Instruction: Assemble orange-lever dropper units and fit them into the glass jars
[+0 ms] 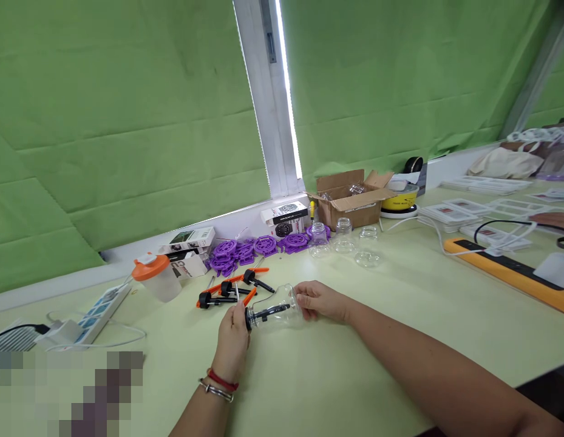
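My left hand (235,331) is closed around a black lid (248,319) with an orange handle and a metal rod. From this lid a black paddle (273,312) reaches into a clear jar (291,297) held on its side. At the jar's broad base, my right hand (322,300) grips it with fingers bent around the end. The lid sits at the jar's mouth; whether it is fastened I cannot tell. Just beyond my left hand lie several similar black and orange lid assemblies (226,289). More clear jars (343,235) stand farther back.
Purple plastic wheels (266,246) are heaped along the wall beside printed boxes (285,218). An open carton (352,206) stands behind the jars. At left are an orange-topped cup (156,282) and power strip (102,312); at right, an orange strip (513,270) and a person's hand (555,219).
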Motion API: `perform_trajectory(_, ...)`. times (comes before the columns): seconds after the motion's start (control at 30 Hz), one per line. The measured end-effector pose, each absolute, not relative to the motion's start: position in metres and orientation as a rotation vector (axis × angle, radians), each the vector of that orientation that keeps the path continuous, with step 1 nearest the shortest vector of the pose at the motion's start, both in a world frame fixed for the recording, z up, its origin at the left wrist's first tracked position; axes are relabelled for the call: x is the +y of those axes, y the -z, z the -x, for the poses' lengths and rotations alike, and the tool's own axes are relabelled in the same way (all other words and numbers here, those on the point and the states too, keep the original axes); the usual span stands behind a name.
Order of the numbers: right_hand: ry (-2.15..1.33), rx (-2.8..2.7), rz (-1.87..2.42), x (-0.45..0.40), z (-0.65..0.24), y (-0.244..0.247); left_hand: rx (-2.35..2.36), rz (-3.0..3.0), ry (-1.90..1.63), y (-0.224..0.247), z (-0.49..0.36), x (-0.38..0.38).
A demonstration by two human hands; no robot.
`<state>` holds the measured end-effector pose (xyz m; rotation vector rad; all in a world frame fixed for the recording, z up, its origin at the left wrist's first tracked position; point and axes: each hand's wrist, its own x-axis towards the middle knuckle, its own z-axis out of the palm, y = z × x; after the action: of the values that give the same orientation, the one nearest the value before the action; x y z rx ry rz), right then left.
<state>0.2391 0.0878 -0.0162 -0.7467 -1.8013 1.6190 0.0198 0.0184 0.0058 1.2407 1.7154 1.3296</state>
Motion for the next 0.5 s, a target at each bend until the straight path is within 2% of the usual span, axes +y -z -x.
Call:
perform_trajectory(0.23,-1.587,-1.764,0.903,0.091,-0.233,0.023,1.696,-1.150,-1.294,-0.006,-0.021,0.017)
perform_trajectory(0.37,-1.700,-1.558,0.806,0.088,-0.227,0.022,1.664,-1.043,-1.276,-0.009,-0.023,0.017)
perform_trajectory(0.5,-1.667,-1.539,0.741,0.085,-0.228,0.017,1.645,-0.967,-1.252,-0.012,-0.024,0.017)
